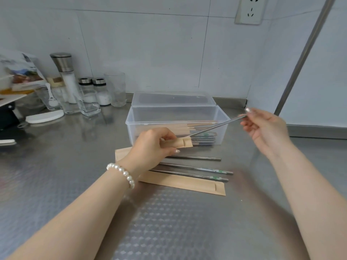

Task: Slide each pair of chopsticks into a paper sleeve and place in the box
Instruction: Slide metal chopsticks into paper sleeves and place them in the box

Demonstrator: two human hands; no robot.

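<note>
- Our left hand (152, 145) curls round a paper sleeve (183, 143), just before the clear box (131, 126).
- Our right hand (266, 128) pinches the metal chopsticks (212, 127), their tips at the sleeve's mouth.
- More chopsticks (195, 168) and sleeves (187, 184) lie nearer us than the box.

The clear plastic box (176, 126) stands on the steel counter (169, 222) behind the left hand (152, 145), with sleeved chopsticks inside it. Loose metal chopsticks (195, 168) and a flat brown paper sleeve (187, 184) lie just below and right of that hand. Glass jars and shakers (90, 94) stand well left of it, against the wall.
</note>
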